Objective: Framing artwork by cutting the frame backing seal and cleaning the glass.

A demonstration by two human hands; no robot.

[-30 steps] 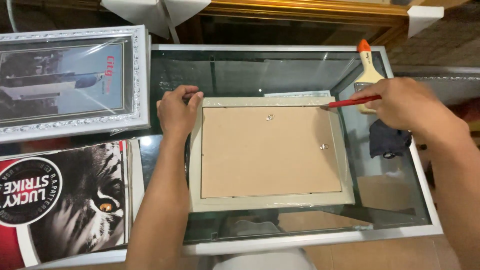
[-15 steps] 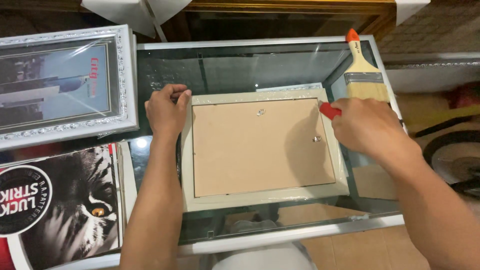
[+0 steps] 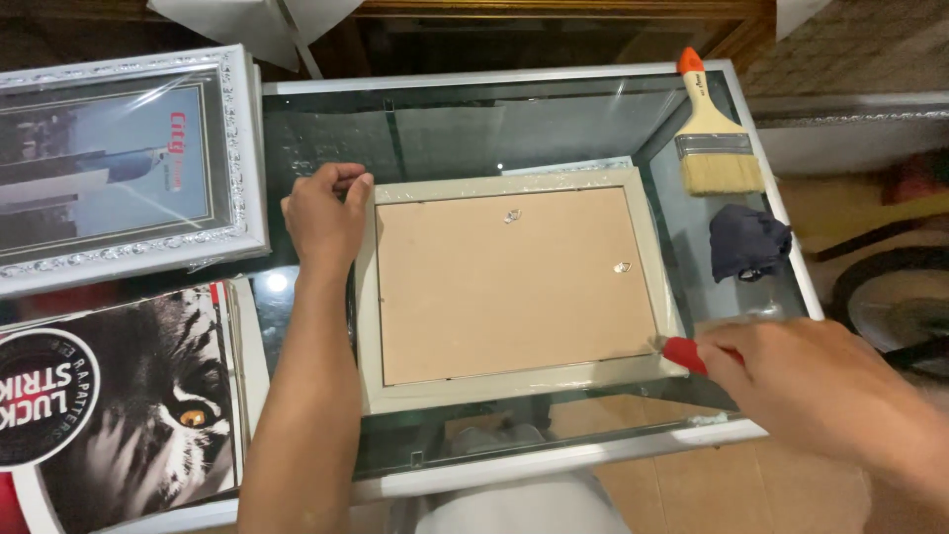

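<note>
The picture frame (image 3: 514, 292) lies face down on the glass tabletop (image 3: 474, 119), long axis left-right. The left hand (image 3: 324, 216) presses its far-left corner, nothing grasped; the right hand (image 3: 820, 381), at its near-right corner, grasps a red-handled tool (image 3: 684, 353).

Warm, dim indoor light. A small bright glare spot sits on the glass worktop (image 3: 474, 129) just left of the left grip (image 3: 324, 220). The right grip (image 3: 811, 381) is slightly blurred.

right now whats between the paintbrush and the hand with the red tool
A dark crumpled cloth lies on the glass between the paintbrush and the right hand, seen in the head view.
</note>
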